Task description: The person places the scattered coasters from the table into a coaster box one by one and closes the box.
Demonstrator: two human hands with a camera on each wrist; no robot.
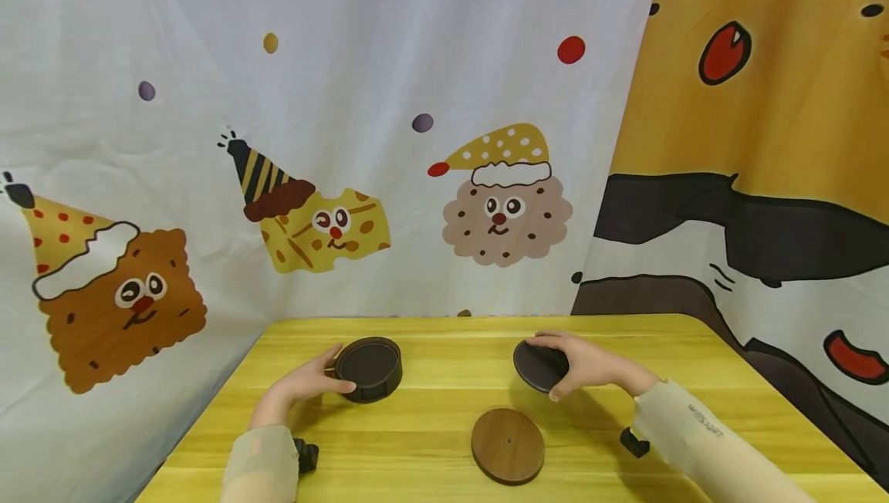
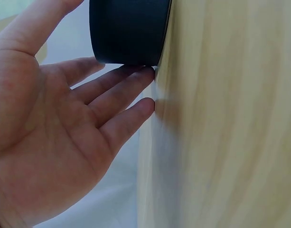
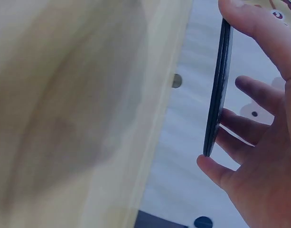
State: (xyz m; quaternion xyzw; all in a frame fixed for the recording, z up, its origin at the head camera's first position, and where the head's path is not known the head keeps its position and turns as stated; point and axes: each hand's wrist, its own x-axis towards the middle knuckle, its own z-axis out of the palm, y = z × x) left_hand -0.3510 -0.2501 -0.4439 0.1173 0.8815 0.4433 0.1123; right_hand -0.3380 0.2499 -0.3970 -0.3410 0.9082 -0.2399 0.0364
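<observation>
At the left of the table stands a round black coaster holder (image 1: 373,372) with a raised rim and a dark flat surface inside it. My left hand (image 1: 310,379) holds its left side, thumb at the near side and fingers at the far side. In the left wrist view those fingers (image 2: 121,97) touch the holder's wall low down, by the tabletop. On the right, my right hand (image 1: 579,364) grips a thin black round coaster (image 1: 538,366) by its edge, tilted and raised off the table. Grooves run along the coaster's edge (image 3: 216,90); whether it is one disc or two cannot be told.
A brown wooden disc (image 1: 508,445) with a small dark dot at its centre lies flat near the front of the yellow wood-grain table (image 1: 417,441). Behind the table hangs a white curtain (image 1: 389,40) printed with cartoon biscuits and cheese.
</observation>
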